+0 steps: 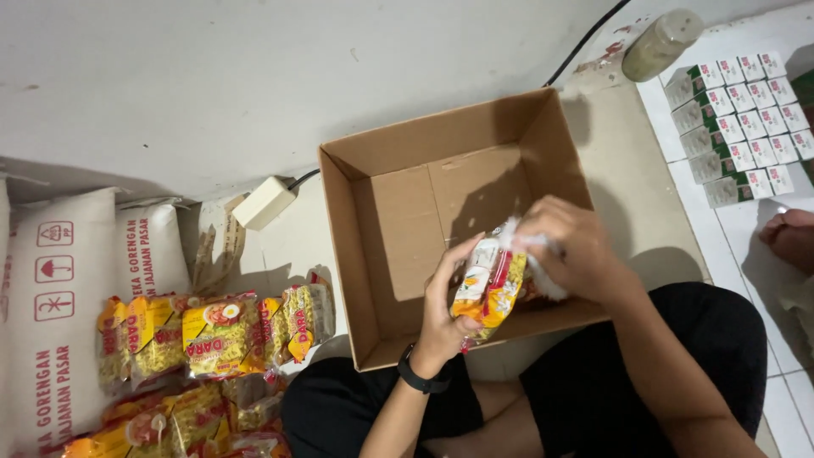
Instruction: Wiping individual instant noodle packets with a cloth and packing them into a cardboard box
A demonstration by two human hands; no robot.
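Note:
I hold a bundle of yellow and red noodle packets (490, 287) over the near edge of an open cardboard box (398, 229). My left hand (447, 309), with a black band on its wrist, grips the bundle from below. From above, my right hand (570, 251) closes on the bundle's clear plastic wrap. The box's bare bottom shows, with nothing lying in it. It stands on the floor in front of my crossed legs.
More yellow noodle packets (212, 339) lie in rows at my left beside a large white sack (59, 305). Small white and green cartons (742, 127) and a plastic bottle (661, 42) sit at the upper right. Another person's hand (788, 237) shows at the right edge. A white plug adapter (264, 202) lies by the wall.

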